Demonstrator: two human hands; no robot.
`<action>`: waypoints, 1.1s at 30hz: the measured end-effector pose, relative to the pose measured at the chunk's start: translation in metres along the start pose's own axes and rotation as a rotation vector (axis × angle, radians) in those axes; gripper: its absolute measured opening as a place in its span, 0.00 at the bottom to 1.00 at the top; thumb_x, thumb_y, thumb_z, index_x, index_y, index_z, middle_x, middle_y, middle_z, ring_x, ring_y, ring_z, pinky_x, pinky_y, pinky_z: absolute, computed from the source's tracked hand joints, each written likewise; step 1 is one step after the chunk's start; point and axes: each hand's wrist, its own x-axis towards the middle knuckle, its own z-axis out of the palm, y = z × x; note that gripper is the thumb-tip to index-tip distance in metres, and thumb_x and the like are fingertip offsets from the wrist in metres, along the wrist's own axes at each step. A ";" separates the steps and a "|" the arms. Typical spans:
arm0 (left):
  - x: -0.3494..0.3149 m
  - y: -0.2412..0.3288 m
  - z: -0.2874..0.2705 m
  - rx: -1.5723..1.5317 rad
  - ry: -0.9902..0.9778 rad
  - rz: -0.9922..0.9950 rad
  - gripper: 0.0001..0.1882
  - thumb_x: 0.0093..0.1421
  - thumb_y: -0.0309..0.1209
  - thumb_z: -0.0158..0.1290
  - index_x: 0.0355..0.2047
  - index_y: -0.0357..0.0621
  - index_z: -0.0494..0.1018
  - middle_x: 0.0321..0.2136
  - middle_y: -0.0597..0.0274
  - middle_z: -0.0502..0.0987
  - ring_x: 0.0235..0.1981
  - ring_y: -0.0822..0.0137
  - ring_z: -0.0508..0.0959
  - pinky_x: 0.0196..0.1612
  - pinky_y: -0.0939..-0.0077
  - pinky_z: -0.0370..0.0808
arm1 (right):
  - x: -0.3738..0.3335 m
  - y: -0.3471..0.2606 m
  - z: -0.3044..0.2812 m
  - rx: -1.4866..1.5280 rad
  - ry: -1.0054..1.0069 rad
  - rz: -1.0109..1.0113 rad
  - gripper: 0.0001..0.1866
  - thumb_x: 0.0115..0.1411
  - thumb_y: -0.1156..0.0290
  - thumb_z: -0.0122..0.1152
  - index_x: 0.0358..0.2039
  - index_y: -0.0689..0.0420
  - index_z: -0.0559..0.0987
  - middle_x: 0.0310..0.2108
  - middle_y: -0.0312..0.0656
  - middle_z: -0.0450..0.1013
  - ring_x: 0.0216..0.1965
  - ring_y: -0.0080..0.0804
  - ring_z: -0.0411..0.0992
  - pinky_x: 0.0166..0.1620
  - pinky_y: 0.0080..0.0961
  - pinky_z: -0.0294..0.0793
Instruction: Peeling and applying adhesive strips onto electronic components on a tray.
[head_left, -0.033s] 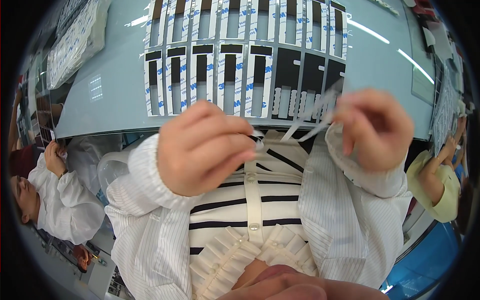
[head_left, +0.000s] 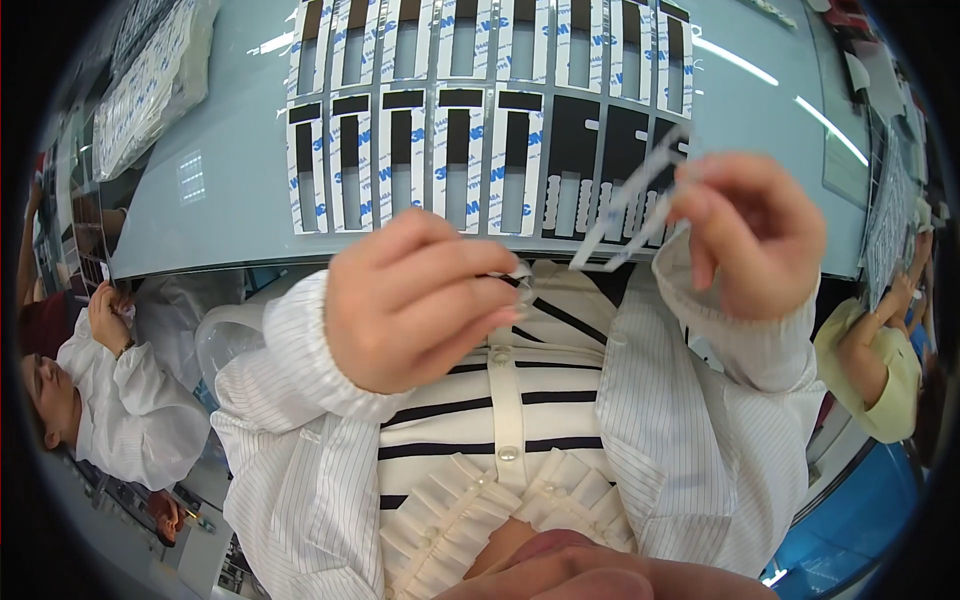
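My right hand [head_left: 755,230] pinches a thin, translucent U-shaped strip [head_left: 630,205], which hangs tilted over the near right edge of the sheet of parts. My left hand [head_left: 425,305] is closed at the table's front edge, with a small translucent piece [head_left: 524,283] at its fingertips, partly hidden by them. Beyond both hands lie two rows of flat black parts. Most carry white, blue-printed backing paper [head_left: 500,170] shaped like a frame. Toward the right end of the near row, several black parts [head_left: 573,135] show bare, with pale wavy-edged strips low on them.
A plastic-wrapped stack [head_left: 160,90] lies at the far left of the blue-grey table [head_left: 245,150]. A co-worker in white [head_left: 130,385] sits to my left, hands raised. Another person in yellow [head_left: 870,370] is at the right. A clear rounded container [head_left: 225,335] is beside my left sleeve.
The strip in my right hand has swung a little and shows more sharply. My left hand has shifted slightly right and down. The parts on the table stay in place.
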 end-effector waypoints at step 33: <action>-0.005 0.003 0.021 0.322 -0.105 0.194 0.09 0.48 0.29 0.64 0.30 0.41 0.81 0.44 0.62 0.82 0.30 0.69 0.70 0.26 0.78 0.65 | 0.028 0.020 0.000 -0.160 -0.134 0.100 0.07 0.61 0.78 0.65 0.40 0.63 0.81 0.29 0.39 0.80 0.16 0.10 0.65 0.18 0.08 0.61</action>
